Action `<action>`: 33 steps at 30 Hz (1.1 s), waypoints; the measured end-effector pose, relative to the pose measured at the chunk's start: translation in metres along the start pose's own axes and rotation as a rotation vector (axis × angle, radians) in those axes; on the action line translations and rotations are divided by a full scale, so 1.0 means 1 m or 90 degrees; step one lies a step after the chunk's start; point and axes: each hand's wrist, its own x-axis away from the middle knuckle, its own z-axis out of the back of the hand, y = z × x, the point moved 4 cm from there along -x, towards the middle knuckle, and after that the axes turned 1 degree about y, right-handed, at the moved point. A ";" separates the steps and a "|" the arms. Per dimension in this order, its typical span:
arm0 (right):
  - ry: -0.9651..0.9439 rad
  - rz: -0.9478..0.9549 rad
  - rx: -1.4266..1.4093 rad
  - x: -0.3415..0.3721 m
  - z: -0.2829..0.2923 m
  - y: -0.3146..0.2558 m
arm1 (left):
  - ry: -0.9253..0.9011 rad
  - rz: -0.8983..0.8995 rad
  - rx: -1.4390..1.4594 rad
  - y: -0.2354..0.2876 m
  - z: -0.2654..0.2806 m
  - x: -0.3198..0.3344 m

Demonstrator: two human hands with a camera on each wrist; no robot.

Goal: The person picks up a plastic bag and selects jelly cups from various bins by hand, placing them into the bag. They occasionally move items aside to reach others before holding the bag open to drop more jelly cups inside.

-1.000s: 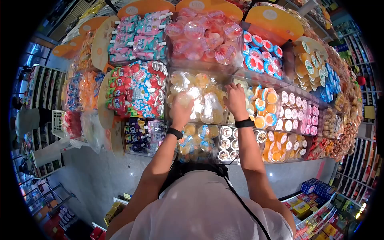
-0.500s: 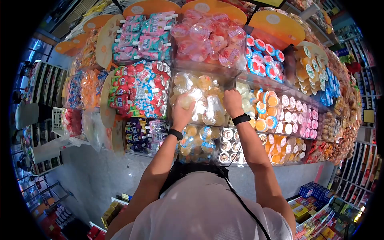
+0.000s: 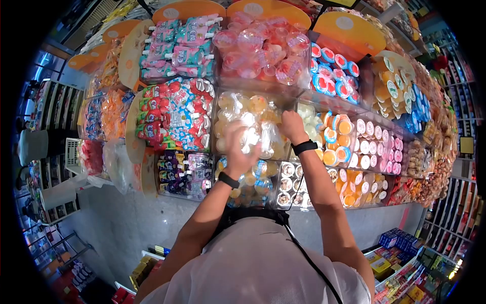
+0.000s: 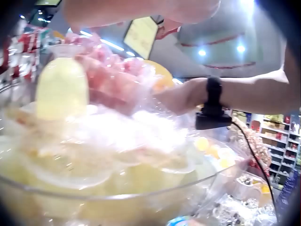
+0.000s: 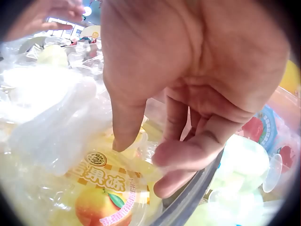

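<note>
Large clear fruit-jelly cups (image 3: pixel 257 104) with pale yellow contents fill the middle bin. My left hand (image 3: pixel 243 147) hovers over its front part, motion-blurred, holding nothing; in the right wrist view its fingers (image 5: pixel 59 16) are extended. A pale yellow jelly cup (image 4: pixel 62 89) rises among the packs in the left wrist view. My right hand (image 3: pixel 292 126) is at the bin's right edge. In the right wrist view its thumb points down at an orange-pictured jelly cup (image 5: pixel 106 202), and the fingers bend loosely by the grey rim (image 5: pixel 190 200), with a gap between.
Right of the middle bin are pale green cups (image 3: pixel 310 119) and orange cups (image 3: pixel 344 126). Behind it lie pink cups (image 3: pixel 258 45); left are red and blue pouches (image 3: pixel 174 114). Nearer me sit small white-rimmed cups (image 3: pixel 289 185). Clear dividers separate the bins.
My left hand has let go of a pale jelly cup and moved slightly right and towards me. My right hand has lowered a little at the divider, its fingers drawn in from their earlier spread.
</note>
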 end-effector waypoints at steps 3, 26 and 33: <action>-0.004 0.015 -0.009 -0.003 -0.004 0.002 | -0.313 0.012 0.038 0.008 -0.059 -0.001; 0.162 -0.056 -0.122 -0.020 0.010 0.004 | -0.342 -0.076 -0.181 -0.027 -0.093 0.016; 0.224 -0.030 -0.202 -0.028 -0.009 -0.002 | -0.367 -0.072 -0.200 -0.030 -0.094 0.016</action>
